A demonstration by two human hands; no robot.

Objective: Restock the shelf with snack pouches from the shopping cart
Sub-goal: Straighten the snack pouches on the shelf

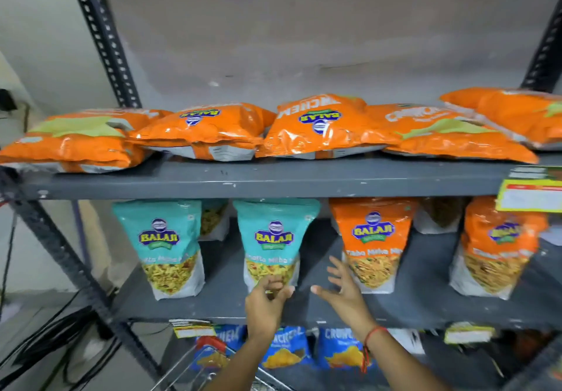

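Cart (209, 357) bottom centre | left hand (264, 302) half-curled, empty, at teal pouch (273, 247) | right hand (346, 293) spread, empty | step: pouch apparently just placed | next: fetch another pouch from cart

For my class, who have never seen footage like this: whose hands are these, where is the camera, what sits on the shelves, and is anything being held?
There is one picture, from a camera worn on a person's head, looking forward and down. The left hand and right hand are the wearer's own. Both are empty, fingers spread, just in front of a standing teal pouch on the middle shelf. Orange pouches stand there too. More orange pouches lie flat on the top shelf, and blue pouches sit lower down. The wire cart shows at the bottom edge.
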